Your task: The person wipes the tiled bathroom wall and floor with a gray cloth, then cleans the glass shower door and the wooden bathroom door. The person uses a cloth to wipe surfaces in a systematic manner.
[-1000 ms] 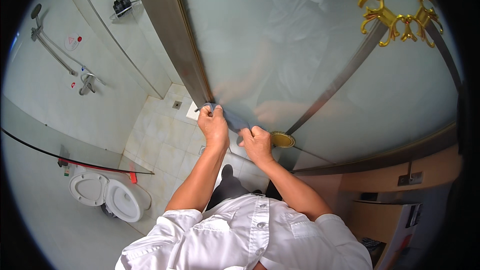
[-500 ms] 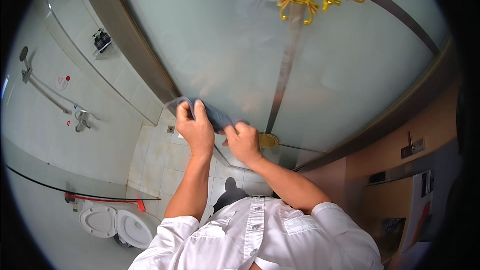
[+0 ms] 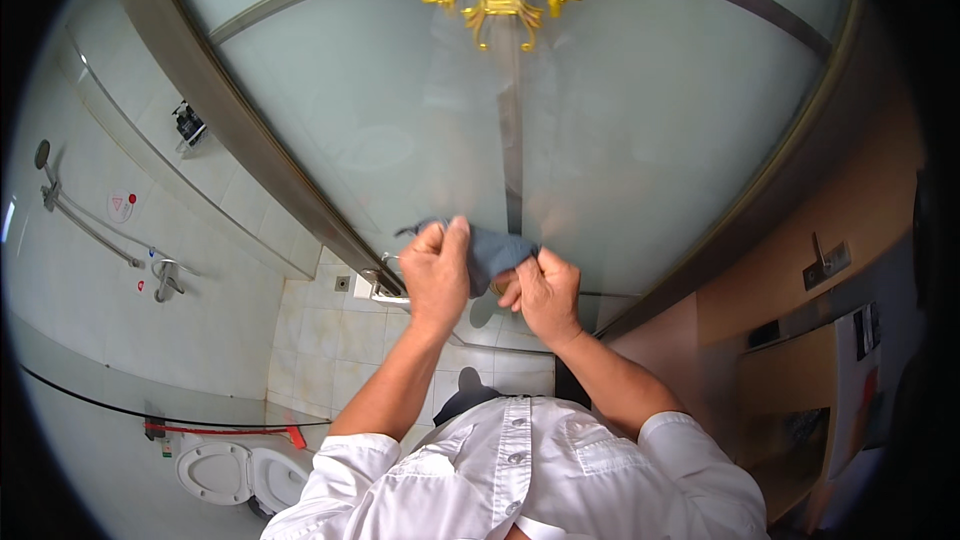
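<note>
A small blue-grey cloth (image 3: 492,252) is stretched between my two hands, in front of a large frosted glass panel (image 3: 640,130). My left hand (image 3: 438,272) is closed on its left end, thumb up. On the other end my right hand (image 3: 550,292) pinches the cloth's edge, its fingers curled underneath. Folds hide part of the cloth, and I cannot tell whether it touches the glass. Above, gold scroll-shaped ornaments (image 3: 502,2) are fixed to the panel.
At left are a shower (image 3: 95,225), a bottle rack (image 3: 188,128), a toilet (image 3: 270,480) and a glass partition (image 3: 130,410). A white fixture (image 3: 375,287) stands just beyond my left wrist. A wooden door with a metal handle (image 3: 826,262) is at right.
Both hands have moved right with the cloth, which now spreads wider between them. The view has shifted, so the gold ornaments appear further left. The white fixture shows more beside my left hand.
</note>
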`<action>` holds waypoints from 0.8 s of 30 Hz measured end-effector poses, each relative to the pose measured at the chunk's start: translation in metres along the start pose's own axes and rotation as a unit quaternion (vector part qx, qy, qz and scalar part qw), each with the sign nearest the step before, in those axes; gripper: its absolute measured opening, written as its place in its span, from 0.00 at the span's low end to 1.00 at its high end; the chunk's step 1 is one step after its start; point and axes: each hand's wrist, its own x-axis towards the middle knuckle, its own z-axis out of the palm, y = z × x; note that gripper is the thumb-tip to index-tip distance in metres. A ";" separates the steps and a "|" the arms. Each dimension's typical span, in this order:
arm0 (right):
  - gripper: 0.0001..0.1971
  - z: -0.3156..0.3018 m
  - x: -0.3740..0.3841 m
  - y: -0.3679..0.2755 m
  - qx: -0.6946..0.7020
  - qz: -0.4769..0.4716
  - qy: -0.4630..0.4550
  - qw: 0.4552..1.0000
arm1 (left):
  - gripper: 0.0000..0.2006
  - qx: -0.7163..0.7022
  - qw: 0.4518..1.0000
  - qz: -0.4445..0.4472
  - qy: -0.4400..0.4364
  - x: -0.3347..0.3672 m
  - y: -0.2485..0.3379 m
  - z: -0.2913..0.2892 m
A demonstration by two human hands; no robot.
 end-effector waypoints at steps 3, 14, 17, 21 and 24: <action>0.18 0.003 0.017 -0.058 0.041 -0.010 -0.004 0.999 | 0.24 -0.003 0.997 0.067 -0.024 0.017 0.057 0.011; 0.16 -0.019 0.057 -0.197 -0.043 -0.234 0.088 0.967 | 0.11 -0.113 0.935 0.303 -0.145 0.057 0.183 0.074; 0.10 -0.040 0.048 -0.217 -0.061 -0.219 0.039 0.973 | 0.14 -0.099 0.936 0.309 -0.138 0.048 0.180 0.089; 0.13 -0.050 0.041 -0.203 -0.096 -0.209 0.145 0.962 | 0.16 -0.053 0.928 0.326 -0.173 0.032 0.164 0.106; 0.14 -0.070 0.034 -0.186 -0.133 -0.206 0.148 0.958 | 0.13 0.001 0.950 0.277 -0.148 0.009 0.142 0.118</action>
